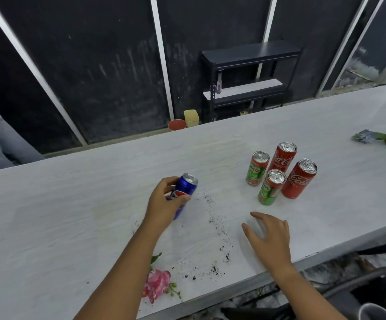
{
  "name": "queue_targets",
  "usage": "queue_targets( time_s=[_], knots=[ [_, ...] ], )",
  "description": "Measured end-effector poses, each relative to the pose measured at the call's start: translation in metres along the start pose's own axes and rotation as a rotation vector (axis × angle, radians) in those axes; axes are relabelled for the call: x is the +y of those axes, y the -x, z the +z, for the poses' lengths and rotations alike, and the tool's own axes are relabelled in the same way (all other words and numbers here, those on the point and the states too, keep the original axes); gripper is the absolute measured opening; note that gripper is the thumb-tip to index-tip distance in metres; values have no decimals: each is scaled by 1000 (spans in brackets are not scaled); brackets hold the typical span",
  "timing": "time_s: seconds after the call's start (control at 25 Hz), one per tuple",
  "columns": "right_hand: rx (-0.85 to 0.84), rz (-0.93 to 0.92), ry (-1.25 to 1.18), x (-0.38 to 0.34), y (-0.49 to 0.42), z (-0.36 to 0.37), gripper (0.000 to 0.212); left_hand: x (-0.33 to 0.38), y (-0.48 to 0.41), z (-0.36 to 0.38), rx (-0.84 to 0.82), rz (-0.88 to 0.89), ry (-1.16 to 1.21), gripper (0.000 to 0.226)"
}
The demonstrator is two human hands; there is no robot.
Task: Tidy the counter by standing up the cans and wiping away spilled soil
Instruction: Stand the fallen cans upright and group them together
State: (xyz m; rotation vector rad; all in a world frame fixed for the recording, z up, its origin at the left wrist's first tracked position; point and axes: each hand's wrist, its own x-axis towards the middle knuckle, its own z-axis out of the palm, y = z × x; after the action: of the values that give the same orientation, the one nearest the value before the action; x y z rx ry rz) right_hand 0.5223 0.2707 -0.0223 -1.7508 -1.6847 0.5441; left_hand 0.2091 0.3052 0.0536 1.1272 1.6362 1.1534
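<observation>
Blue can (185,189), tilted over the white counter (72,215), is gripped in my left hand (164,204). My right hand (271,237) hovers, fingers spread. Beyond the scattered soil (217,227), two green cans (256,169) and two red cans (299,179) stand upright (contents unseen).

You've got five cans on your worktop (72,215), fwiw: one blue can (185,188), two red ones (back red can (282,159), right red can (299,180)) and two green ones (left green can (257,169), front green can (271,189)). Also one pink flower (156,284), one tipped-over potted plant (381,137), and one scatter of soil (214,270).
</observation>
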Motion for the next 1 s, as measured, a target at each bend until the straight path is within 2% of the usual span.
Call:
queue_targets(
  time_s=[0.24,0.32,0.52,0.64,0.8,0.88,1.0],
  knots=[
    [-257,33,-410,-30,-3,-19,73,26,29,83,-241,6,115,58],
    [-292,32,-500,-35,-8,-23,72,30,36,104,-296,24,129,60],
    [-145,93,-611,-18,-11,-41,54,36,48,141,-389,47,81,62],
    [-50,132,-642,2,-11,-52,57,31,44,137,-431,139,-172,60],
    [126,234,-642,30,-26,-74,56,1,27,89,-235,294,-649,40],
    [182,276,-606,46,-36,-85,56,-19,25,64,-121,255,-852,41],
    [220,304,-566,60,-45,-93,57,-45,27,43,-90,170,-1036,50]
  ],
)
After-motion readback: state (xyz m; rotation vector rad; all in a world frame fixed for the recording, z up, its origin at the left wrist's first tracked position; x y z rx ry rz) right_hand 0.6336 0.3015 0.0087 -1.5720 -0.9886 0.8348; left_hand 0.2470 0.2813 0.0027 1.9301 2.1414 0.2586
